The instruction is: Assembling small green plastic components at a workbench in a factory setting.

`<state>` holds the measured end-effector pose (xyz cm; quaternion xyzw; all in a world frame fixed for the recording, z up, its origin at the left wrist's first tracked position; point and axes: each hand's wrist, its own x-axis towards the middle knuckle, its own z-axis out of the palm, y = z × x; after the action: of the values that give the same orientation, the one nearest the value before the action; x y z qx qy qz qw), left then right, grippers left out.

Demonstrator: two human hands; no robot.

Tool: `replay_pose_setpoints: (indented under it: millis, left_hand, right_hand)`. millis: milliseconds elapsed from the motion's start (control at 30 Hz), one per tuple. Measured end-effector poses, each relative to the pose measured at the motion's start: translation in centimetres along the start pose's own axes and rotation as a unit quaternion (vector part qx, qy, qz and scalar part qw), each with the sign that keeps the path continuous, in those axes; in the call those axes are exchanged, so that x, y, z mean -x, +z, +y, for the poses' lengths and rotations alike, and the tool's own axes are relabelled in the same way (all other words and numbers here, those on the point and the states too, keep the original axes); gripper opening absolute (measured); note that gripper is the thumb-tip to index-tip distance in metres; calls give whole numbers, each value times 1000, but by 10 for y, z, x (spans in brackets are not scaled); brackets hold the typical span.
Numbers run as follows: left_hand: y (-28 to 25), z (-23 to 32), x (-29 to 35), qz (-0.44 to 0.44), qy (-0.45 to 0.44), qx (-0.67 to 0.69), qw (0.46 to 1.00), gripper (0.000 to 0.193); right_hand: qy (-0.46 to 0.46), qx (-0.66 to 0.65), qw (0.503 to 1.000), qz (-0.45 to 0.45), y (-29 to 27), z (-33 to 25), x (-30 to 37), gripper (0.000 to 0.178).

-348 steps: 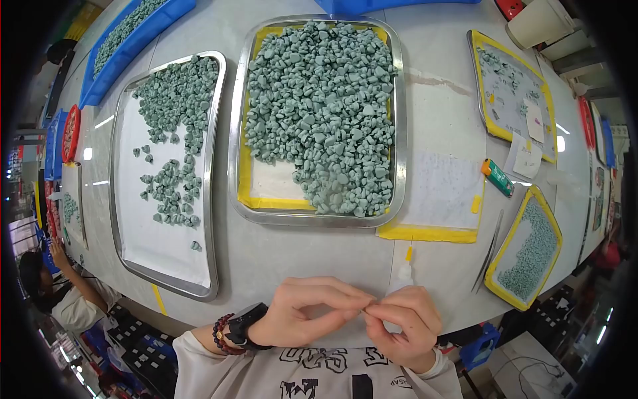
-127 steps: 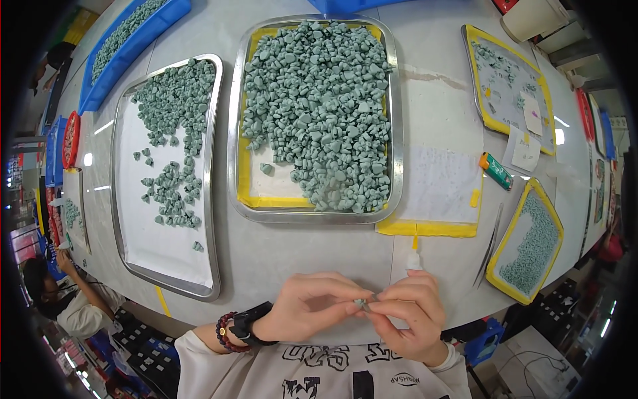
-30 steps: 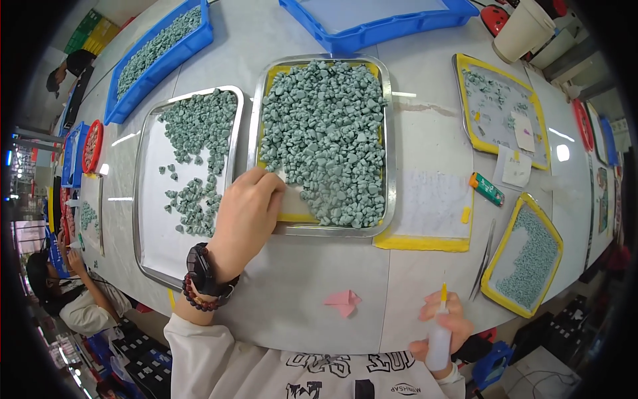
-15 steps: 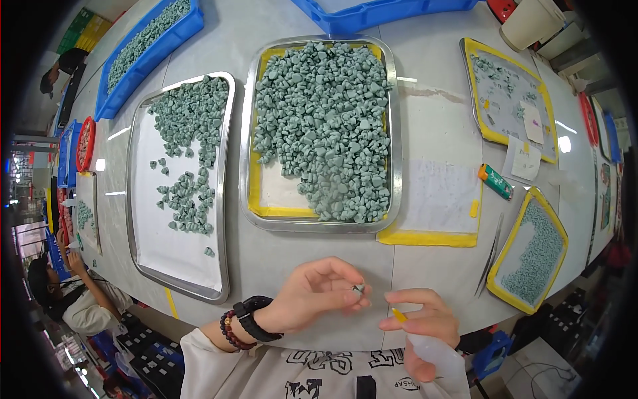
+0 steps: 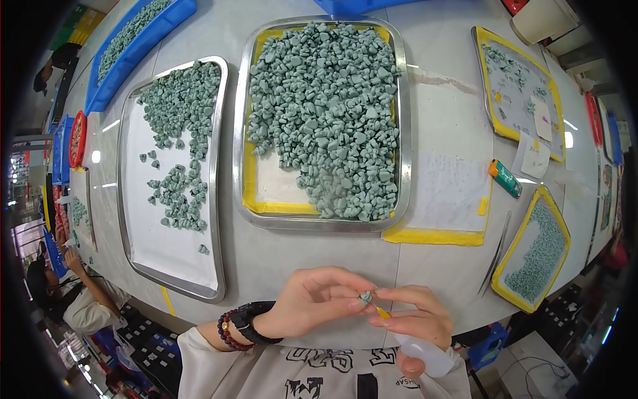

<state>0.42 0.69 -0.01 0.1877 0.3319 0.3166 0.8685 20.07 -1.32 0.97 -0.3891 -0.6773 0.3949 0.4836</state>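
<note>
Left hand [image 5: 312, 307] pinched small grey-green moulded piece [image 5: 365, 297] above desk [image 5: 319, 256] | right hand [image 5: 415, 319] gripped white squeeze bottle [image 5: 425, 354], yellow nozzle touching piece | step: likely gluing | next: steady squeeze.

L hand [image 5: 312, 307] at 6 o'clock pinches a small grey-green piece [image 5: 365, 297] betw. thumb and fingertips. R hand [image 5: 415, 319] just beside it holds a white squeeze bottle [image 5: 422, 352], yellow nozzle tip touching the piece. Steel tray [image 5: 403, 143] at 12 o'clock heaped w/ grey-green pieces. Second steel tray [image 5: 216, 219] at 9 o'clock, partly filled. Tweezers [image 5: 495, 256] at 3 o'clock on the table [image 5: 266, 256].
</note>
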Motion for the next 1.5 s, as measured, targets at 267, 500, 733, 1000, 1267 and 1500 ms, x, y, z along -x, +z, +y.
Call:
replay_pose_setpoints:
  millis: [267,500,733,1000,1267,1500]
  left_hand:
    - [0,-2,-1,-5,24,-17,1000,22]
    - [-1,-1,0,-10,23,-20,999,22]
    - [-1,-2,0,-12,25,-10,1000,22]
    - [-2,-2,-2,-1,-6,-47,999,21]
    - [-3,-7,-3,-6,76,-28,997,23]
    - [0,-7,-6,-9,38,-27,999,21]
  right_hand:
    - [2,13,1000,-21,-3,-1,-1,52]
    - [19,-14,1000,-3,0,-4,-3,49]
    - [39,-13,999,-22,-6,-5,-3,47]
    - [34,108,993,-22,-22,-4,4,36]
    - [25,442,895,-47,-40,8,7,27]
    - [208,545,797,159,-146,-2,50,17]
